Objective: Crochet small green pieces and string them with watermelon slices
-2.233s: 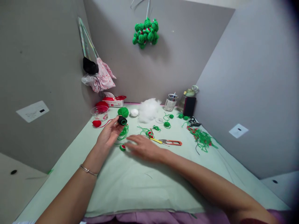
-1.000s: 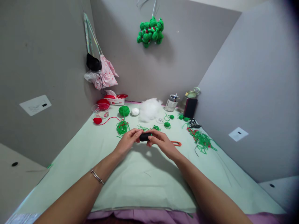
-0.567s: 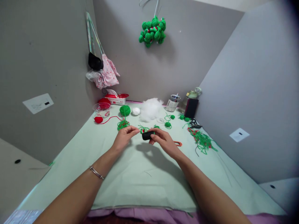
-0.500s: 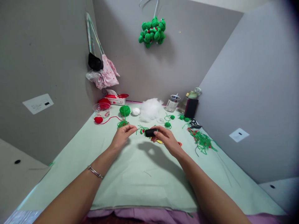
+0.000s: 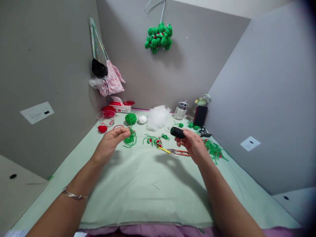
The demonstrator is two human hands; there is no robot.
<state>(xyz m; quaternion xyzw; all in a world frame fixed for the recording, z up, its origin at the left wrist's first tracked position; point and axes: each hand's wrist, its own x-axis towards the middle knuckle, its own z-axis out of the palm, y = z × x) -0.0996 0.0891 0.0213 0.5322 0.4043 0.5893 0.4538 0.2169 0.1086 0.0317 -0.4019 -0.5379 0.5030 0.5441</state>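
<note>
My right hand (image 5: 194, 143) is closed around a black spool of thread (image 5: 177, 132), its hollow green-edged end facing left, held above the table. My left hand (image 5: 116, 138) is raised at the left, thumb and fingertips pinched together. A faint thin line of thread seems to run from that pinch toward the spool. Behind the left fingertips lies a tangle of green yarn (image 5: 130, 138). Between the hands, small green, red and white crochet pieces (image 5: 158, 142) rest on the cloth. A yellow-handled crochet hook (image 5: 164, 150) and orange-handled thread snips (image 5: 181, 153) lie below the spool.
Along the back stand a green yarn ball (image 5: 130, 118), a white ball (image 5: 142, 119), fluffy stuffing (image 5: 158, 117), a can of pens (image 5: 181, 111) and a dark phone-like slab (image 5: 200, 116). Green yarn scraps (image 5: 214, 150) lie right. A green crocheted cluster (image 5: 159, 39) hangs on the wall.
My hands have moved apart, the left one leftward and the right one rightward with the spool. The crochet pieces, hook and snips between them are now uncovered.
</note>
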